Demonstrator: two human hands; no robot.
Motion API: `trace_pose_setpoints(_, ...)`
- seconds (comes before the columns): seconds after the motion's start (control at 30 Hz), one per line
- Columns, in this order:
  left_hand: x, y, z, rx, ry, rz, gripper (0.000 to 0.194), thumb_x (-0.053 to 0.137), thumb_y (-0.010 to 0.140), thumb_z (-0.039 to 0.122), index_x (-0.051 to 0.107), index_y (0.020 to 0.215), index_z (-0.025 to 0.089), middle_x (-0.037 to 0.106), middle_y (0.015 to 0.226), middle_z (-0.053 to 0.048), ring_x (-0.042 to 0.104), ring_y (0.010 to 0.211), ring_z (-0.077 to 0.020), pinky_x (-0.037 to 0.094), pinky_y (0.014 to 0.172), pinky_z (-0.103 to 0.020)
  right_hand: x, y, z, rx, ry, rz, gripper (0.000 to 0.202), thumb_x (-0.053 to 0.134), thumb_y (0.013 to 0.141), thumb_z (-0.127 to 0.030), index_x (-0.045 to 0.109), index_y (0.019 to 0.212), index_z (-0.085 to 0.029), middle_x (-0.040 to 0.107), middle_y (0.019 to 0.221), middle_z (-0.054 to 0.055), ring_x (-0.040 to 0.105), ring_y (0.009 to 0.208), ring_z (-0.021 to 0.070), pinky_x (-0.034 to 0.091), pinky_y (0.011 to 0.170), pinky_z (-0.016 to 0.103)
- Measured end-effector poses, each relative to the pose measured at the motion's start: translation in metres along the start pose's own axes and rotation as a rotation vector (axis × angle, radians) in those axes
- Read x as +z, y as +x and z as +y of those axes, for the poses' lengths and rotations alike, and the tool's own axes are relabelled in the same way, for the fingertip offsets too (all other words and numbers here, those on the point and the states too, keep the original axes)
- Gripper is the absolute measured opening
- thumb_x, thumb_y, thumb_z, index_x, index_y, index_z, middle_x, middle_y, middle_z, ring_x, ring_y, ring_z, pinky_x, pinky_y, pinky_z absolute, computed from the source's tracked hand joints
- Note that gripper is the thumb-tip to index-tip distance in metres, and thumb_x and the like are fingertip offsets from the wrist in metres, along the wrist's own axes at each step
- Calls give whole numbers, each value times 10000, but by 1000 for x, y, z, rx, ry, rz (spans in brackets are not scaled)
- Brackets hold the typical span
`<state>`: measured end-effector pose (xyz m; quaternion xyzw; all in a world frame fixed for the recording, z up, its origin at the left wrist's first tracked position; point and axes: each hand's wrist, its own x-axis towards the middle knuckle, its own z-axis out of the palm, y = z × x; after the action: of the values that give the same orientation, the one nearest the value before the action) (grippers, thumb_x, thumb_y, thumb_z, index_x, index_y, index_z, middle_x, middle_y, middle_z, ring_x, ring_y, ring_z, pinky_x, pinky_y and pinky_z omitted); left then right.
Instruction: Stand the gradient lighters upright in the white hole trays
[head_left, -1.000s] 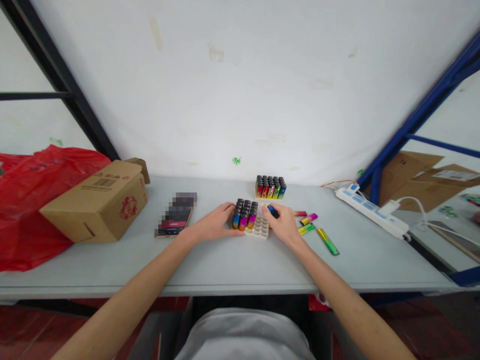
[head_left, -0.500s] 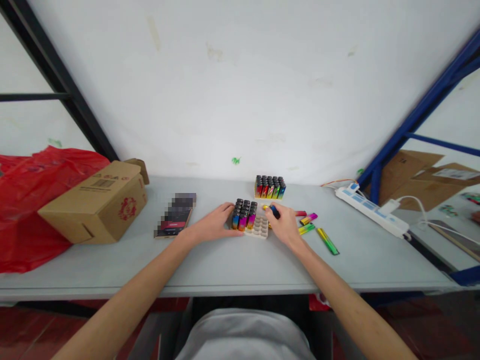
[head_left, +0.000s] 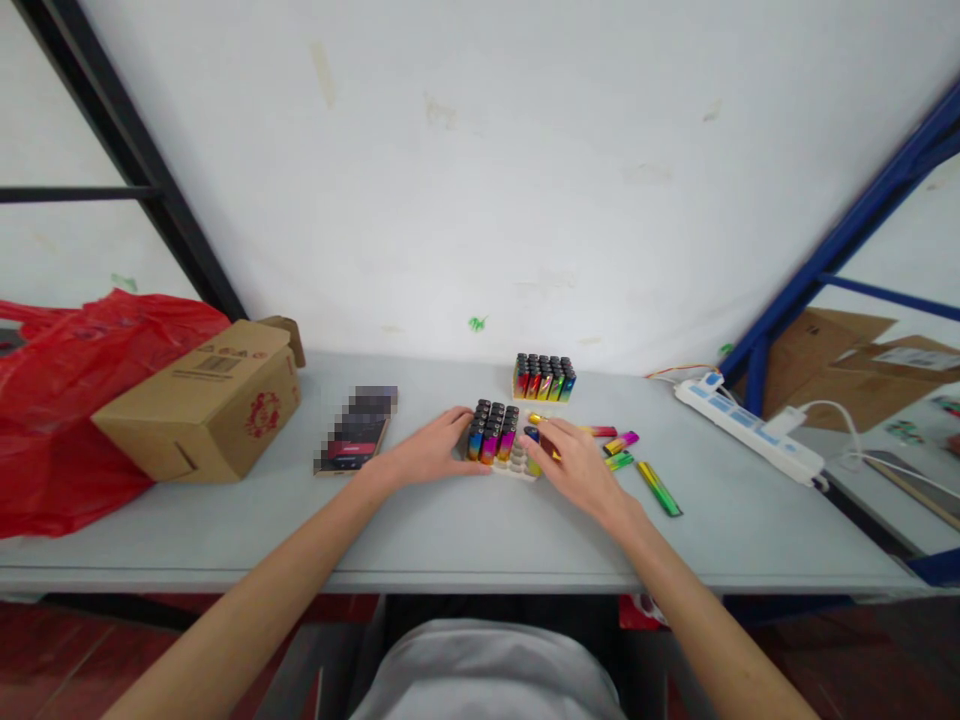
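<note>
A pale tray with round holes (head_left: pixel 517 472) stands in front of me. Its left part holds upright lighters (head_left: pixel 491 432) with black tops and shiny rainbow bodies; empty holes show toward the right. My left hand (head_left: pixel 431 450) is closed around the tray's left side, thumb along the front edge and fingers by the back lighters. My right hand (head_left: pixel 577 460) is at the tray's right side, its fingers closed on a blue and yellow lighter (head_left: pixel 533 466) that stands upright at the right-hand holes. The fingers partly cover this lighter, so I cannot tell how deep it sits.
Loose lighters (head_left: pixel 658 488) lie right of my right hand. A full block of lighters (head_left: pixel 545 380) stands behind the tray. To the left are a phone-like box (head_left: pixel 356 435), a cardboard box (head_left: pixel 202 400) and a red plastic bag (head_left: pixel 67 420). A white power strip (head_left: pixel 750 430) lies at right.
My right hand has brought the lighter from a tilted position beside the tray down to upright at its right-hand holes. My left hand stays at the tray. The view has shifted slightly.
</note>
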<state>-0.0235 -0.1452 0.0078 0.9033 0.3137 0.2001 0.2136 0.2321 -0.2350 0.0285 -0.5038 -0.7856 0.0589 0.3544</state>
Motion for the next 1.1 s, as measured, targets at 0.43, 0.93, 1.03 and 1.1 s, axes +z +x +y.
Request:
trace_pose_setpoints(0.43, 0, 0, 2, -3, 18, -14, 794, 767, 835, 623, 515, 1441, 178, 549, 1472, -169, 519, 1386, -350, 400, 1200, -461, 19, 2, -5, -49, -146, -107, 395, 495, 1063, -505, 635, 832, -217, 689, 779, 76, 618, 698, 234, 392, 643, 334)
trace_pose_setpoints(0.93, -1, 0, -1, -4, 33, -17, 828, 750, 815, 678, 512, 1452, 205, 551, 1489, -152, 519, 1398, -357, 415, 1191, -455, -61, -9, 122, 104, -272, -89, 210, 705, 887, -353, 788, 1012, -206, 733, 1097, 144, 659, 1028, 310, 501, 964, 469)
trace_pose_setpoints(1.03, -2, 1, 0, -30, 42, -28, 835, 752, 810, 680, 522, 1436, 178, 553, 1484, -170, 508, 1410, -364, 402, 1204, -455, -67, -11, 140, 103, -195, -156, 188, 714, 875, -392, 777, 906, -217, 750, 1029, 119, 670, 985, 297, 508, 940, 454)
trace_pose_setpoints(1.1, -2, 1, 1, -46, 47, -42, 844, 753, 814, 670, 517, 1436, 150, 541, 1494, -187, 497, 1421, -366, 388, 1216, -455, -66, -10, 137, 131, -88, -120, 240, 679, 914, -441, 754, 940, -215, 758, 992, 101, 680, 935, 275, 513, 896, 425)
